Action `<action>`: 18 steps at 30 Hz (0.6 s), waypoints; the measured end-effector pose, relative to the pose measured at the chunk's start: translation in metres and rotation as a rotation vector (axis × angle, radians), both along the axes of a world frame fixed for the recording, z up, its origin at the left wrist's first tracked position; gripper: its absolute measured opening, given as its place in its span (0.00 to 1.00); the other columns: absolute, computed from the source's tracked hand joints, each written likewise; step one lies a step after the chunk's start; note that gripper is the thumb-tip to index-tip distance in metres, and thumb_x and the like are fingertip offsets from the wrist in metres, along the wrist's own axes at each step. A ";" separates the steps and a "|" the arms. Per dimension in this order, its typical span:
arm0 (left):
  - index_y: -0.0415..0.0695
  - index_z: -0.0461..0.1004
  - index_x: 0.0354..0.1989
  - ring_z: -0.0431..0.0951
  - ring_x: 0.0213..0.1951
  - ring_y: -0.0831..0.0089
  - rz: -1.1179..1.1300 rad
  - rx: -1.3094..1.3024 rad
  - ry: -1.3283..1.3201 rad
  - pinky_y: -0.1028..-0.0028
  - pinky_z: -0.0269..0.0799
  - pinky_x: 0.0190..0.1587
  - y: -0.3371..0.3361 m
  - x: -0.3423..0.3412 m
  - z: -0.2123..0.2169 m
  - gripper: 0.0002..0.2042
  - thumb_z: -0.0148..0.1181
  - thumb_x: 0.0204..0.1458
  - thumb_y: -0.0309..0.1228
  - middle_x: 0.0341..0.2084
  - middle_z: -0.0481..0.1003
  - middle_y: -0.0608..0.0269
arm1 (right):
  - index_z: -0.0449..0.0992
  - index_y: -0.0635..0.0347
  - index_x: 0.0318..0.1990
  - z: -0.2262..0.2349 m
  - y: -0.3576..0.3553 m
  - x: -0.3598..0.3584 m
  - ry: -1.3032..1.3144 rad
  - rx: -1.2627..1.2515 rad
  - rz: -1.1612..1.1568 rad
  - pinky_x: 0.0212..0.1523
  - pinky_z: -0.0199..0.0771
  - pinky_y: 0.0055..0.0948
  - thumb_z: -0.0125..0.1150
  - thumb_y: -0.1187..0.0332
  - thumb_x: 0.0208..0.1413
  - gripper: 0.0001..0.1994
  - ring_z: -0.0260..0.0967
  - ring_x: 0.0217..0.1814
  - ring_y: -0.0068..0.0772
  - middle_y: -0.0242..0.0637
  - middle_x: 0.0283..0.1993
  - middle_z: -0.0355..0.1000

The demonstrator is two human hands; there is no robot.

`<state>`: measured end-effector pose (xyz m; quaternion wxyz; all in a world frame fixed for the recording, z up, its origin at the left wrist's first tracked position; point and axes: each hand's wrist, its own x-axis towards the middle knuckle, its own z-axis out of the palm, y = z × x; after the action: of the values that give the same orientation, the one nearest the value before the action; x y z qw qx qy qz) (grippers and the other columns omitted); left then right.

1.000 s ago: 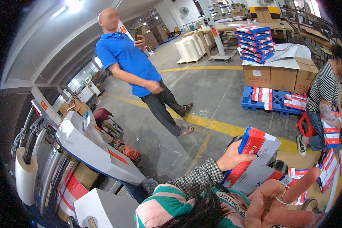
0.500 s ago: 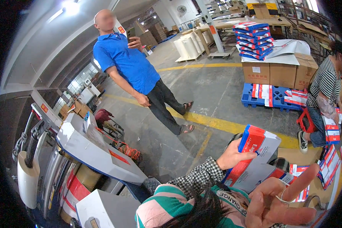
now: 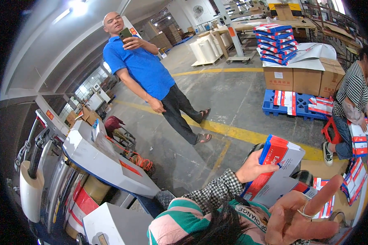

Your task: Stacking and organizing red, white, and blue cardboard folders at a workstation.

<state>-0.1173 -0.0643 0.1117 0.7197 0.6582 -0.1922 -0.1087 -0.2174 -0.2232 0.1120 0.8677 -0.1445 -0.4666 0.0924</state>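
Observation:
My left hand [image 3: 251, 167], in a black-and-white checked sleeve, grips a bundle of flat printed cartons [image 3: 274, 173] in red, white and blue. Its thumb lies over the front face, and the bundle is fanned into layers along the top edge. Nearer to me, my right hand [image 3: 300, 214] is held palm up with its fingers spread and a ring on one finger; nothing lies in it. Behind that hand, a second part of the printed cartons hangs below the bundle, partly hidden by the fingers.
A person in a blue shirt [image 3: 141, 67] stands ahead, holding up a phone [image 3: 125, 34]. At right another person [image 3: 351, 96] sits among printed cartons. Behind are a blue pallet [image 3: 270, 107], brown boxes [image 3: 308, 81] and a stack of cartons [image 3: 276, 45]. A grey machine [image 3: 110, 163] stands left.
The standing person has raised the phone and turned slightly. The view has shifted a little. My hands and the bundle keep nearly the same pose.

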 end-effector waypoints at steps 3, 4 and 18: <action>0.39 0.70 0.41 0.70 0.36 0.80 0.012 0.010 0.008 0.77 0.65 0.42 0.001 0.000 0.001 0.16 0.62 0.42 0.27 0.33 0.73 0.67 | 0.47 0.13 0.59 0.024 0.021 -0.016 0.030 -0.139 -0.807 0.22 0.64 0.08 0.53 0.78 0.51 0.38 0.60 0.39 0.11 0.21 0.69 0.26; 0.39 0.70 0.41 0.70 0.36 0.81 -0.002 0.013 0.020 0.77 0.65 0.42 0.002 0.000 0.001 0.16 0.62 0.42 0.27 0.33 0.73 0.68 | 0.48 0.11 0.58 0.030 0.023 -0.017 0.024 -0.145 -0.821 0.23 0.64 0.08 0.54 0.80 0.49 0.40 0.60 0.40 0.11 0.20 0.69 0.26; 0.39 0.71 0.40 0.70 0.35 0.81 0.002 0.051 -0.011 0.78 0.65 0.40 0.002 -0.001 0.003 0.15 0.62 0.43 0.29 0.31 0.73 0.68 | 0.51 0.13 0.58 0.022 0.019 -0.019 0.162 -0.125 -0.859 0.20 0.62 0.09 0.54 0.76 0.50 0.36 0.60 0.30 0.16 0.25 0.69 0.28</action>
<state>-0.1180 -0.0618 0.1145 0.7016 0.6772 -0.1929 -0.1093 -0.2366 -0.2041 0.1343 0.8508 -0.3696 -0.2882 -0.2376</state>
